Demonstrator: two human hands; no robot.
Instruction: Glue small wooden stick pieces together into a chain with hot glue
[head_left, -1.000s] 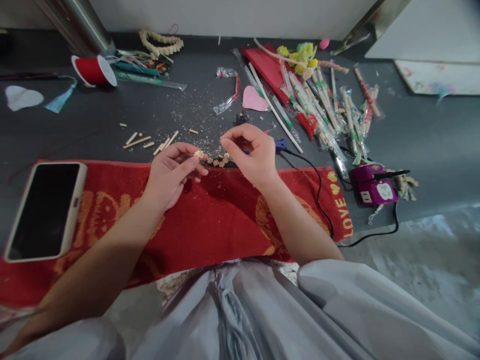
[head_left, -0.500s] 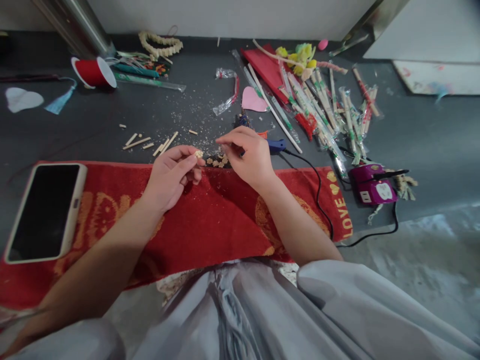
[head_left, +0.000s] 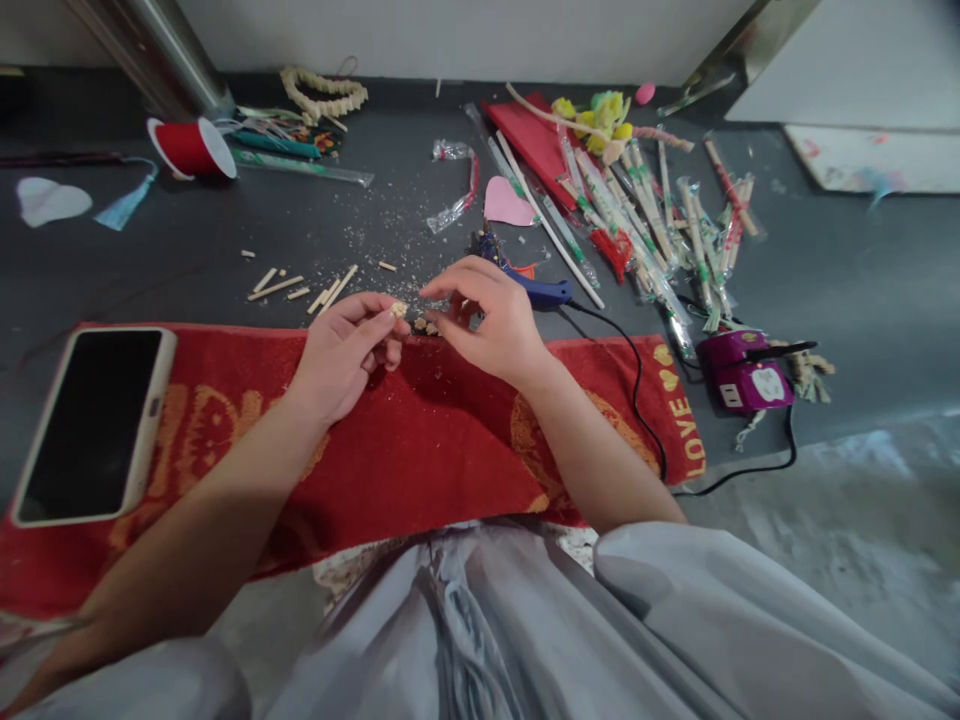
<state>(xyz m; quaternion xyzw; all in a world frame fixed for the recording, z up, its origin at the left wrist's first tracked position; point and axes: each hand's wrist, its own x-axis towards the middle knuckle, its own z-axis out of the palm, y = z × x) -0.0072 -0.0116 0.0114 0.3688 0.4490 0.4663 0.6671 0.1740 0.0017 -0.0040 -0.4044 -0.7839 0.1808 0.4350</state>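
Note:
My left hand [head_left: 345,350] pinches a small pale flower-shaped piece [head_left: 399,310] between thumb and fingertips, just above the edge of a red towel [head_left: 450,440]. Close to its right is my right hand [head_left: 487,315], thumb and forefinger parted, with nothing visible between them. Several small brown-edged pieces [head_left: 426,328] lie under and between the hands, partly covered by the right fingers. Behind the right hand rests a blue corded tool [head_left: 546,292] that looks like a glue gun; part of it is hidden.
Cut wooden stick pieces [head_left: 276,287] and pale crumbs lie left of centre. A phone [head_left: 94,420] rests on the towel. Wrapped chopsticks [head_left: 630,215] pile up at the right, near a purple power socket block [head_left: 746,370]. A red ribbon spool [head_left: 191,148] stands back left.
My right hand has shifted slightly left, nearer the piece, and its thumb and forefinger have spread apart. More of the blue tool shows. My left hand keeps its pinch.

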